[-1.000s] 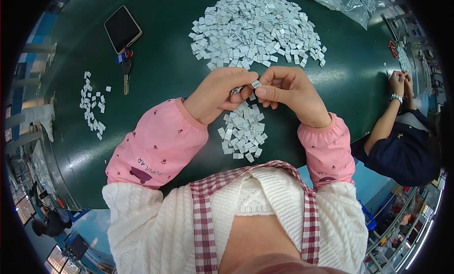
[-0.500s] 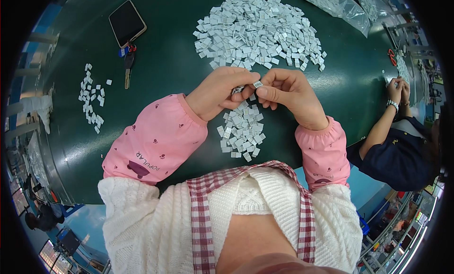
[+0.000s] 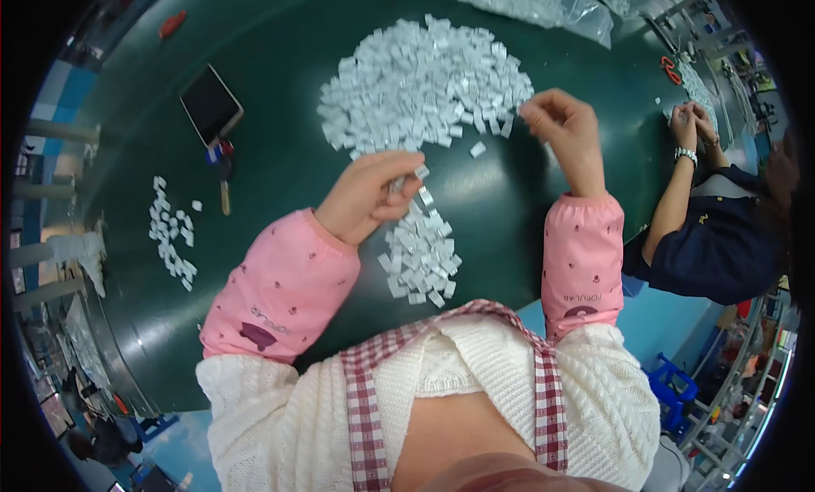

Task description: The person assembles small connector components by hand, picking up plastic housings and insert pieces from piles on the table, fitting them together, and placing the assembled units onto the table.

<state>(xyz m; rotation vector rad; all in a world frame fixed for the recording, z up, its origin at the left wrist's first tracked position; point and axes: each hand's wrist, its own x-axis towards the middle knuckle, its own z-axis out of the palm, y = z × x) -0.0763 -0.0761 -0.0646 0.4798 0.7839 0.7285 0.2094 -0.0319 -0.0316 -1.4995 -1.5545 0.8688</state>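
My left hand point(image 3: 378, 193) is closed around small flat white pieces in the middle of the table. One white piece point(image 3: 421, 172) shows at its thumb tip, and the fingers hide the others. Just below it lies a small heap of white pieces point(image 3: 422, 258). My right hand point(image 3: 564, 135) hovers beside the right edge of a large pile of the same pieces point(image 3: 416, 84). Its fingers are curled together and a little blurred; what they hold, if anything, does not show. A single loose piece point(image 3: 478, 150) lies between the hands.
At left lie a phone point(image 3: 211, 106), keys point(image 3: 224, 174) and a scattered group of white pieces point(image 3: 172, 233). A red object point(image 3: 173, 23) lies at the far left. Clear plastic bags point(image 3: 539, 8) lie at the back. A co-worker point(image 3: 709, 229) sits at right, near red scissors point(image 3: 671, 69).
My right hand has left my left hand and moved right, to the large pile's edge. My left hand stays over the small heap. The whole view has shifted a little.
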